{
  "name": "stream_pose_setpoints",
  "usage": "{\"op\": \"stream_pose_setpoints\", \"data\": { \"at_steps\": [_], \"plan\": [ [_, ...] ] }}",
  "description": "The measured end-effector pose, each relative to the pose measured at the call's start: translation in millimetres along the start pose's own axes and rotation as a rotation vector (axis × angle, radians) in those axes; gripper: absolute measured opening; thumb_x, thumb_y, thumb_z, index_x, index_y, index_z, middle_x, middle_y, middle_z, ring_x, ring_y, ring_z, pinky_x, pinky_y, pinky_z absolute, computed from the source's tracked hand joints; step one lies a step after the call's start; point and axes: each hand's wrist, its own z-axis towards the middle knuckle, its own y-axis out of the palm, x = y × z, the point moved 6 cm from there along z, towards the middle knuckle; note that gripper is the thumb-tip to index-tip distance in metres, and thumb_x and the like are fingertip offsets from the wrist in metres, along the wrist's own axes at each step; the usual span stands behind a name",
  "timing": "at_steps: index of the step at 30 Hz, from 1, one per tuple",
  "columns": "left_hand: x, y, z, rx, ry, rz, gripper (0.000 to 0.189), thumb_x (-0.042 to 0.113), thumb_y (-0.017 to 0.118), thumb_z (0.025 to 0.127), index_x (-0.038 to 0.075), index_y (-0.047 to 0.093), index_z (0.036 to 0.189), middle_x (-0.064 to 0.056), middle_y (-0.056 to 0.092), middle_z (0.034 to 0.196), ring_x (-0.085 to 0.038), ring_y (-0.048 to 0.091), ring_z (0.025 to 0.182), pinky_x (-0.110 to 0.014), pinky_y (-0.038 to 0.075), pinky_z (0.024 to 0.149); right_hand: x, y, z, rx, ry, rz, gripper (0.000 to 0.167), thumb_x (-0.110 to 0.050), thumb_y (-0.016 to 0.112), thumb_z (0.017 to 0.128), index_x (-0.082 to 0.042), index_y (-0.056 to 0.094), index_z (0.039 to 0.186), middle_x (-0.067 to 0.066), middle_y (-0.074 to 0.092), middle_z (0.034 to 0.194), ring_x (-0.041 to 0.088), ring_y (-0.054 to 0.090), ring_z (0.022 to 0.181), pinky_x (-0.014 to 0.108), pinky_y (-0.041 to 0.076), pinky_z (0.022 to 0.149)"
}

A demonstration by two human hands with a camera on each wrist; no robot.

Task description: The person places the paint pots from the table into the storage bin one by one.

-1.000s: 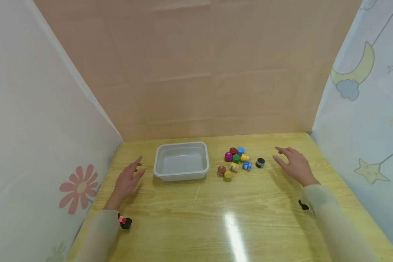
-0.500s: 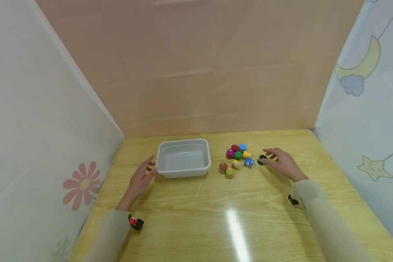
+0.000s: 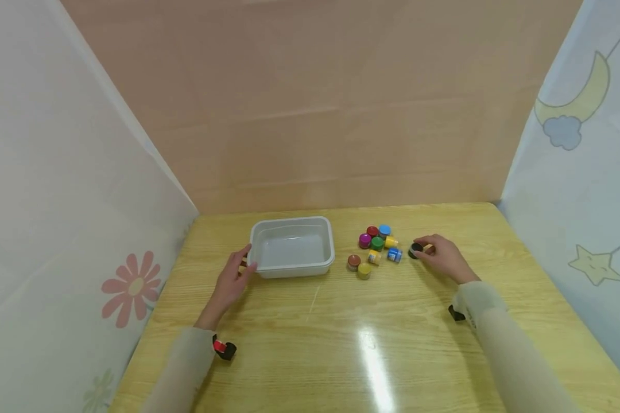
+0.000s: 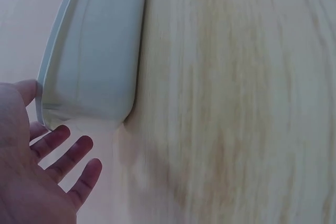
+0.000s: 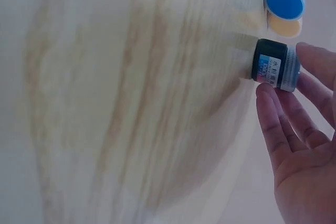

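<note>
A light grey plastic tray stands at the back of the table, left of the middle. At its front left corner my left hand holds the rim between thumb and index finger, the other fingers spread loosely below in the left wrist view. My right hand is at a small black paint jar with a pale lid and printed label. Its thumb touches the lid side and its fingers come round the far side, pinching the jar. The jar stands close to the tabletop.
Left of the black jar, several small paint jars lie or stand in a cluster: blue, green, purple, brown and dull yellow among them. A brown paper wall rises behind the table, with patterned side walls.
My left hand has moved right and forward onto the tray's corner. The right hand has moved left to the black paint jar, its fingers closing around it.
</note>
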Motion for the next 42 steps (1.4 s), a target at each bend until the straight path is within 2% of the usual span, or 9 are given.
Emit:
{"op": "stream_pose_setpoints", "data": {
  "at_steps": [7,15,22,30,32,34,37,39,42],
  "plan": [
    [2.7,2.7,-2.1,-0.003,-0.021,-0.046,0.058,0.03,0.052,0.11,0.009,0.034,0.161,-0.017,0.049,0.143,-0.028,0.055,0.116,-0.028,0.047,0.084,6,5,1.7,-0.013,0.027,0.018,0.044,-0.029,0.063,0.105,-0.002,0.059,0.14,0.025,0.06,0.133,0.039,0.068,0.108,0.057,0.056,0.09],
    [3.4,5.2,0.9,0.017,0.009,-0.07,0.058,0.027,0.053,0.11,0.008,0.035,0.161,-0.019,0.049,0.145,-0.031,0.057,0.116,-0.027,0.047,0.084,4,4,3.6,-0.004,0.023,0.022,0.044,-0.028,0.064,0.105,-0.001,0.06,0.139,0.026,0.059,0.133,0.04,0.068,0.108,0.057,0.055,0.09],
    [-0.8,11.7,2.2,0.02,0.0,-0.065,0.059,0.029,0.054,0.11,0.011,0.034,0.162,-0.017,0.05,0.144,-0.028,0.057,0.115,-0.027,0.049,0.085,3,4,1.8,-0.011,0.026,0.039,0.044,-0.027,0.064,0.105,-0.001,0.06,0.139,0.026,0.059,0.133,0.039,0.068,0.107,0.055,0.057,0.089],
    [-1.4,14.6,1.7,0.02,-0.037,-0.115,0.06,0.029,0.055,0.109,0.013,0.033,0.163,-0.018,0.048,0.149,-0.033,0.058,0.121,-0.034,0.05,0.092,2,2,0.2,-0.001,0.025,0.028,0.044,-0.028,0.062,0.106,-0.001,0.059,0.14,0.025,0.059,0.132,0.039,0.067,0.108,0.055,0.057,0.088],
    [4.6,13.9,0.6,0.021,-0.045,-0.125,0.06,0.026,0.054,0.11,0.009,0.032,0.163,-0.021,0.046,0.151,-0.036,0.059,0.122,-0.039,0.051,0.094,0,-1,-0.5,0.006,0.02,0.035,0.044,-0.028,0.062,0.106,-0.001,0.058,0.14,0.025,0.058,0.132,0.039,0.067,0.108,0.054,0.057,0.087],
    [4.1,14.5,0.3,0.026,-0.045,-0.133,0.06,0.026,0.053,0.11,0.009,0.032,0.163,-0.022,0.046,0.152,-0.037,0.059,0.122,-0.045,0.052,0.095,-1,-4,-0.3,0.016,0.014,0.043,0.044,-0.029,0.061,0.106,-0.001,0.058,0.141,0.024,0.058,0.132,0.038,0.067,0.107,0.053,0.058,0.086],
    [1.6,16.2,0.6,0.02,-0.067,-0.142,0.06,0.028,0.053,0.11,0.013,0.03,0.164,-0.021,0.045,0.153,-0.037,0.059,0.122,-0.051,0.051,0.098,-6,-10,-0.2,0.038,0.006,0.05,0.044,-0.028,0.062,0.106,-0.001,0.059,0.14,0.025,0.058,0.132,0.038,0.068,0.105,0.052,0.058,0.084],
    [-6.9,19.0,1.2,0.02,-0.08,-0.157,0.06,0.034,0.053,0.11,0.02,0.031,0.164,-0.017,0.046,0.154,-0.035,0.059,0.122,-0.051,0.051,0.1,-11,-12,0.6,0.055,0.0,0.048,0.044,-0.028,0.063,0.105,0.0,0.059,0.14,0.025,0.059,0.132,0.038,0.068,0.104,0.051,0.059,0.083],
    [-8.9,20.8,0.1,0.015,-0.104,-0.17,0.061,0.036,0.051,0.11,0.022,0.029,0.164,-0.017,0.045,0.155,-0.035,0.061,0.122,-0.052,0.051,0.103,-17,-14,1.7,0.074,-0.014,0.049,0.044,-0.027,0.063,0.105,0.0,0.06,0.14,0.025,0.059,0.131,0.039,0.068,0.103,0.05,0.059,0.081]
  ]
}}
